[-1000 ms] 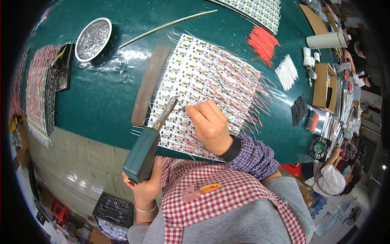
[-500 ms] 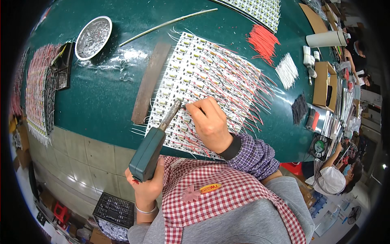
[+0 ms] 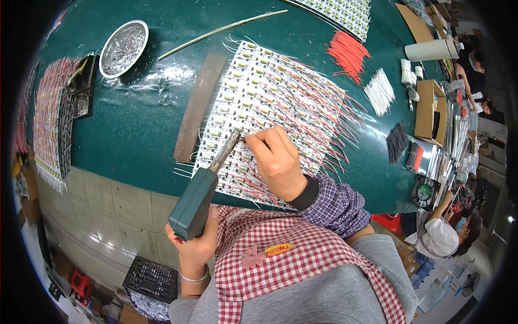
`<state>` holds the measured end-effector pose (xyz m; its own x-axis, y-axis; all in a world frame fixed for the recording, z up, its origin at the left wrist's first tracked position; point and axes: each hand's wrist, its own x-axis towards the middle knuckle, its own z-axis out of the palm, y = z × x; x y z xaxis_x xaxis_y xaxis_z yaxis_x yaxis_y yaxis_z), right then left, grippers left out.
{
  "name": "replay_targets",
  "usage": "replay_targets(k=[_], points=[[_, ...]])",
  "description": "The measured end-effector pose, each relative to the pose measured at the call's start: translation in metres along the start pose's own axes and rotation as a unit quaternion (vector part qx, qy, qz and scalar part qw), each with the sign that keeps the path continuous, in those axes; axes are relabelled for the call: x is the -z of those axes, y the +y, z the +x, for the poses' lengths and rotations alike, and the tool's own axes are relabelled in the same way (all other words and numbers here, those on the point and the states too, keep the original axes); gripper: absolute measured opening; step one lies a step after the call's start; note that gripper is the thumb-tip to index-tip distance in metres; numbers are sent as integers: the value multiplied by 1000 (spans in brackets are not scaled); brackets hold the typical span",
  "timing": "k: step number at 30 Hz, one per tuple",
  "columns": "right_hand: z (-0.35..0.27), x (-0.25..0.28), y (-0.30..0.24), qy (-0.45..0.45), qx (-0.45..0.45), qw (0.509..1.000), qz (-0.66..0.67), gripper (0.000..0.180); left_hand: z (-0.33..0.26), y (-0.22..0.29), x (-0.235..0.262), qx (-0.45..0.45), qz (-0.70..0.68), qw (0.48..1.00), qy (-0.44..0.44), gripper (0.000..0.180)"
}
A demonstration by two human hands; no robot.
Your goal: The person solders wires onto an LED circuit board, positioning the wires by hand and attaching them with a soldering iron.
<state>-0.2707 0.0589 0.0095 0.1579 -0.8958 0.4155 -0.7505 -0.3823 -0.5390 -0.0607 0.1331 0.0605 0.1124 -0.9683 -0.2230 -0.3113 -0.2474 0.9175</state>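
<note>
My left hand [image 3: 198, 249] is wrapped round the handle of a dark green soldering gun [image 3: 192, 202]. The gun's metal tip [image 3: 229, 147] rests at a white circuit board panel [image 3: 229, 97], which carries rows of small yellow and black parts. Beside the tip, my right hand [image 3: 279, 166] is closed in a pinch just over the panel; its fingers hide whatever is between them. Many thin red, black and white wires [image 3: 318, 113] stick out across the panel's right part. A flat brown bar [image 3: 199, 110] lies along the panel's left side.
Loose red wires [image 3: 347, 55], white wires [image 3: 380, 93] and black wires [image 3: 397, 144] lie at the right. A metal bowl of scraps [image 3: 124, 49] stands far left, near wired panels [image 3: 49, 119]. A thin rod [image 3: 224, 33], cardboard box [image 3: 431, 110] and small fan [image 3: 424, 191] are also around.
Both hands stay at nearly the same spot on the panel. The soldering gun has shifted very slightly to the left; the whole view has moved a little.
</note>
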Motion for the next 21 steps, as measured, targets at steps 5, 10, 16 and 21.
replay_targets(k=[5,10,16,21], points=[[0,-1,-1,1,1,1000,-1,31,-7,-5,0,-29,-1,998,59,22],[-4,-1,2,-16,11,1000,0,31,-9,-4,0,-44,-5,997,62,25],[-4,8,-7,9,28,1000,-4,33,-14,-6,2,-36,-14,996,84,24],[-10,7,-11,-14,34,999,3,32,-15,-6,6,-74,10,995,68,22]])
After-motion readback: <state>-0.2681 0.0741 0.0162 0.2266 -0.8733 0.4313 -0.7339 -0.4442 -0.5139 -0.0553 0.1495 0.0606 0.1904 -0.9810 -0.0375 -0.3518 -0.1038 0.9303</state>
